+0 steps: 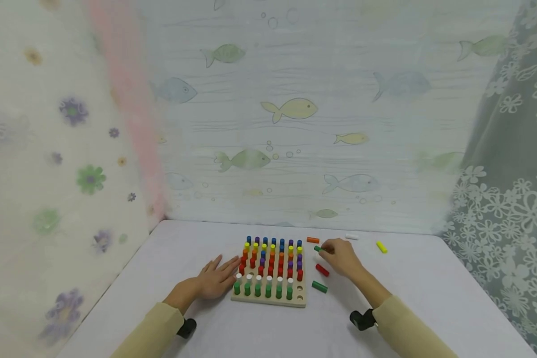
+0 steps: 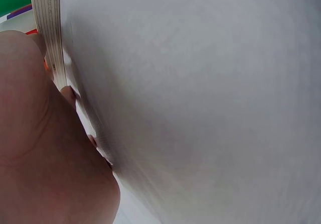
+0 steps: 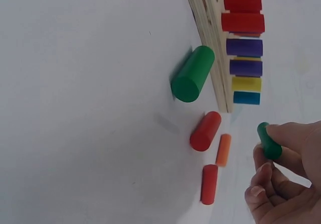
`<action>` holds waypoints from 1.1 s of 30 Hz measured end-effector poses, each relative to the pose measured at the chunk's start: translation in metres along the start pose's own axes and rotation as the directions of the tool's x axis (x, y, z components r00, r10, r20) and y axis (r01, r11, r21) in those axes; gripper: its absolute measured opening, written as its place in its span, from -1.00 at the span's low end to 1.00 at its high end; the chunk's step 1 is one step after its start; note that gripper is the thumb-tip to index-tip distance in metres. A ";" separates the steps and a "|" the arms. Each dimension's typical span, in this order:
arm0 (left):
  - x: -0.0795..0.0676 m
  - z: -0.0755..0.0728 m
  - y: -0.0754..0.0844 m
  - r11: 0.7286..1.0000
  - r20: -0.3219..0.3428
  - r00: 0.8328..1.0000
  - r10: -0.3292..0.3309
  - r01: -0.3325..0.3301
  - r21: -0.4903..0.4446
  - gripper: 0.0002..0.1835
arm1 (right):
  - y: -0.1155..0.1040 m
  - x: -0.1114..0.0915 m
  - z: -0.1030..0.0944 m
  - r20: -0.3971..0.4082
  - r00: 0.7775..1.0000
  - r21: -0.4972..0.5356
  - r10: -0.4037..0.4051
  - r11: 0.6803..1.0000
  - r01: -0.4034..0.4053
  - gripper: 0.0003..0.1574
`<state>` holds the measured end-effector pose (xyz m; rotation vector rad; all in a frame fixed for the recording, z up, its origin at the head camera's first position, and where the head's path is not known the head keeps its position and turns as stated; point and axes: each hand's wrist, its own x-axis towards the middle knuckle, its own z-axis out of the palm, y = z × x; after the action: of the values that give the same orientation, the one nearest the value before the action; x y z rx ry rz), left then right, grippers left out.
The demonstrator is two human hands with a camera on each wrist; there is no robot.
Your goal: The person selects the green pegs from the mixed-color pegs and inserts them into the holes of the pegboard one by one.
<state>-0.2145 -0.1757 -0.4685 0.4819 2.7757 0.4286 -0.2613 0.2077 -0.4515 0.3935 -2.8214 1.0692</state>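
A wooden pegboard [image 1: 268,300] full of coloured pegs in rows stands on the table in the head view. My right hand [image 1: 342,256] pinches a green peg [image 3: 269,141] between thumb and fingers, off the board's right side. My left hand [image 1: 217,279] lies with fingers extended against the board's left edge; its wrist view shows mostly the heel of the palm beside the wooden edge [image 2: 48,28]. Bare holes [image 1: 300,288] show at the board's near right corner, and another sits among the red pegs on the left.
Right of the board lie a second green peg [image 1: 319,287], a red peg [image 1: 322,270] and an orange peg [image 1: 313,240]. Farther off are a white peg [image 1: 351,236] and a yellow peg [image 1: 382,246]. Another red peg [image 3: 209,184] appears in the right wrist view. Patterned curtains surround the table.
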 end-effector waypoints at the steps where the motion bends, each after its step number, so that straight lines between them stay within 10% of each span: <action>1: 0.000 0.000 0.000 1.000 0.000 1.000 0.000 0.000 -0.001 -0.35 | 0.000 -0.002 -0.001 0.000 1.000 0.007 0.006 1.000 -0.006 -0.82; 33: 0.000 -0.001 0.000 1.000 0.013 0.999 0.030 -0.030 -0.010 -0.33 | -0.016 -0.054 -0.004 0.051 0.999 0.157 0.003 0.988 -0.011 -0.87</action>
<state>-0.2151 -0.1756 -0.4674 0.5223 2.7551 0.4445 -0.2053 0.2098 -0.4485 0.4299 -2.7927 1.3063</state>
